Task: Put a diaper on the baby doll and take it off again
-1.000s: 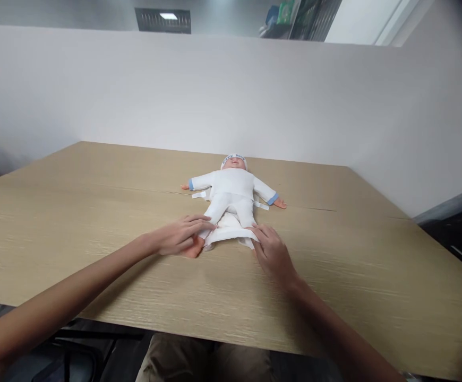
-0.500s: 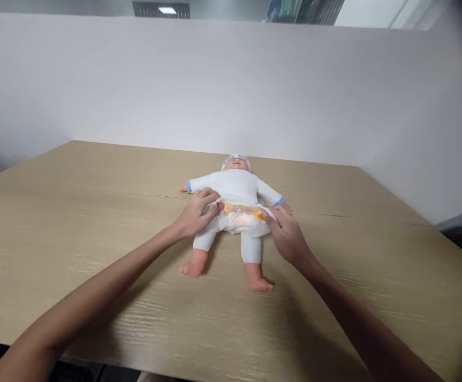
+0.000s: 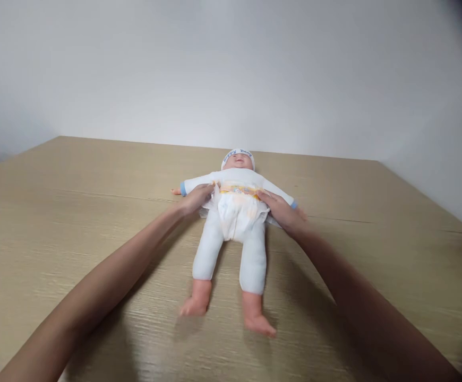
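1. While the doll's bare feet (image 3: 223,315) point toward the near edge of the table (image 3: 56,212), both forearms reach across the wood on either side of its legs.
2. Farther in, the doll (image 3: 234,212) lies on its back, dressed in white, its legs slightly apart.
3. At its waist sits a diaper (image 3: 237,209) with a yellow printed band along the top edge.
4. The left hand (image 3: 197,196) is loosely curled, its fingers pressed against the diaper's side at the doll's hip; whether it pinches a tab I cannot tell.
5. The right hand (image 3: 282,209) lies flatter, fingers partly spread, touching the other side of the diaper; no clear grip shows.
6. Judging from this, the diaper could sit crooked or bunch if one side is pulled harder than the other, and the light doll could slide on the smooth wood.
7. Beyond, the doll's capped head (image 3: 238,158) lies nearest a plain white wall (image 3: 231,69).
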### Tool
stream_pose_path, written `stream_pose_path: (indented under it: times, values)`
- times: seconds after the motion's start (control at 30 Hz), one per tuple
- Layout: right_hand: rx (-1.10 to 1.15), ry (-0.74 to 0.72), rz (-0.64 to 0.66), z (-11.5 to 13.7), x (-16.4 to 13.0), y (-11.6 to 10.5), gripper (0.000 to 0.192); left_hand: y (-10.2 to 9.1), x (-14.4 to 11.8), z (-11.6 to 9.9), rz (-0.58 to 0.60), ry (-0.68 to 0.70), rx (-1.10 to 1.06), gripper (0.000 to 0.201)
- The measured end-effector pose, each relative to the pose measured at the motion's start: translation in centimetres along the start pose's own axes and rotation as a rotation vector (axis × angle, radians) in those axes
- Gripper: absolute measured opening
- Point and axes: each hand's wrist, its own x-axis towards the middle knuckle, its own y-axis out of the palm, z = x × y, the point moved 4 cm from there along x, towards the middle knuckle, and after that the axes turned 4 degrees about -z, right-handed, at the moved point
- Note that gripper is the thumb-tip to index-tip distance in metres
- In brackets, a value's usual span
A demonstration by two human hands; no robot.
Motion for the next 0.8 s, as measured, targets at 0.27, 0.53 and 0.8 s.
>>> stream_pose_path:
  times: [0.27,0.53,0.8]
  values:
    - [0.050,0.096,0.122,1.9,-7.9,-0.7,0.055,1.4,-8.7,-0.1,0.095,-0.154,-0.185,0.046]
    - [-0.088,0.053,-0.071,1.1,-11.1,-4.0,0.049,-1.3,-10.0,-4.8,-0.066,-0.119,-0.020,0.037]
    - [-0.647,-0.222,-0.207,-1.6,-14.2,-5.6,0.034,7.1,-11.5,-11.0,0.043,0.635,0.650,0.028]
